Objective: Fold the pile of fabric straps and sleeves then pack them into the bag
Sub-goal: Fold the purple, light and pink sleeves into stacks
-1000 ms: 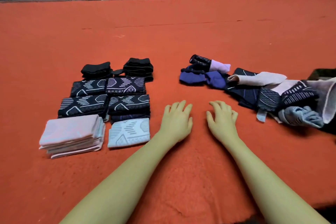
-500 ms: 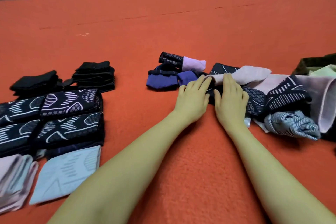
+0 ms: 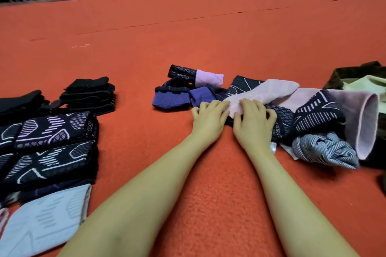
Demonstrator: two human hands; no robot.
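Both hands, left (image 3: 208,120) and right (image 3: 251,123), curled onto the pink sleeve (image 3: 261,94) atop the pile (image 3: 313,119) at two o'clock, fingers closing but grip unconfirmed; folding continued; next, probably pulling it free.

Two bare hands are in view, the left hand (image 3: 208,120) and the right hand (image 3: 253,122), side by side. To the left of the left hand lie two black folded stacks (image 3: 89,94), three or four dark patterned folded stacks (image 3: 56,127), cut off by the frame edge, and one pale blue folded piece (image 3: 48,217). At and beyond the fingertips sits one loose pile (image 3: 292,110); its pieces overlap too much to count surely, though at least two are pink.
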